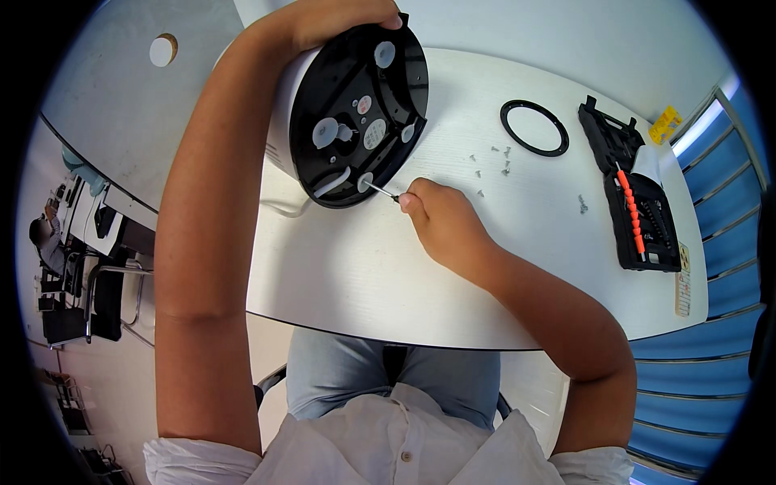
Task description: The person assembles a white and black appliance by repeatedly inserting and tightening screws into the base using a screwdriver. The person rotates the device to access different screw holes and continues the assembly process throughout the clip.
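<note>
A white appliance (281, 121) with a black oval underside (356, 93) lies tipped on the table, its bottom turned toward me. Round translucent suction feet (325, 132) sit on that underside. Over its far upper edge reaches my left hand (347, 20), holding the appliance steady; most of its fingers are hidden. My right hand (449, 218) is closed round a screwdriver (381, 190), whose handle is mostly covered. The shaft points at the nearest suction foot (364, 183), and its tip meets the foot's middle.
Several loose screws (506, 162) lie on the white table (388, 283), near a black ring (534, 128). Farther right are an opened black tool case (638, 194) with an orange flexible shaft (630, 212), a yellow packet (665, 125) and a beige strip (683, 281). A pale cord (284, 210) trails from the appliance.
</note>
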A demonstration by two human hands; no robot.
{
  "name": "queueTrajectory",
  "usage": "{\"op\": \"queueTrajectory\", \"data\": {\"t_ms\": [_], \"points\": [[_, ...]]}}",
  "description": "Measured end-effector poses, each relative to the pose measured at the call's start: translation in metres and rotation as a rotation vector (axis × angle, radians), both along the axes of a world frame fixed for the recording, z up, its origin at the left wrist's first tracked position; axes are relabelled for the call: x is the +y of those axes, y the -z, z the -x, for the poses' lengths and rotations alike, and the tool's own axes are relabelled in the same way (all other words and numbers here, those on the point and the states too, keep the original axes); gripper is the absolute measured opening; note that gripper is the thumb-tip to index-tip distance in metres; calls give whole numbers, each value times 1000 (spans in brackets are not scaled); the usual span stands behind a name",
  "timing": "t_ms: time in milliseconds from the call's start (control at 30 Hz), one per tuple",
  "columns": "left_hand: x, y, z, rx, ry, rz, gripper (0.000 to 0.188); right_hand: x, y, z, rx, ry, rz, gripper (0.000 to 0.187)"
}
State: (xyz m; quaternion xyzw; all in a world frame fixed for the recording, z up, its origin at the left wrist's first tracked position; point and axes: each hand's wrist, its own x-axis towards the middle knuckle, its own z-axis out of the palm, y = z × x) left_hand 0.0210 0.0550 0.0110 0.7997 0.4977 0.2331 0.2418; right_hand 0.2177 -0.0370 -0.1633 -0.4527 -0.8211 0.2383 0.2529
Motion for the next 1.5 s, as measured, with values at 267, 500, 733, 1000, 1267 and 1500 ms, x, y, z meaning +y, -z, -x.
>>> {"op": "queueTrajectory", "data": {"t_ms": [267, 500, 733, 1000, 1267, 1500], "points": [[0, 0, -2, -4, -16, 15, 42, -11, -4, 2, 27, 27, -224, 15], [-1, 2, -1, -5, -35, 13, 40, -9, 2, 5, -348, 34, -949, 19], [-1, -1, 3, 16, -2, 0, 39, -6, -3, 4, -27, 35, -194, 17], [1, 2, -3, 34, 7, -5, 39, 2, -9, -1, -41, 58, 27, 25], [-1, -2, 9, 111, 26, -60, 39, -8, 8, 12, -308, 21, -563, 27], [3, 5, 3, 106, 17, -63, 43, 17, -18, -2, 332, -29, 820, 21]]}}
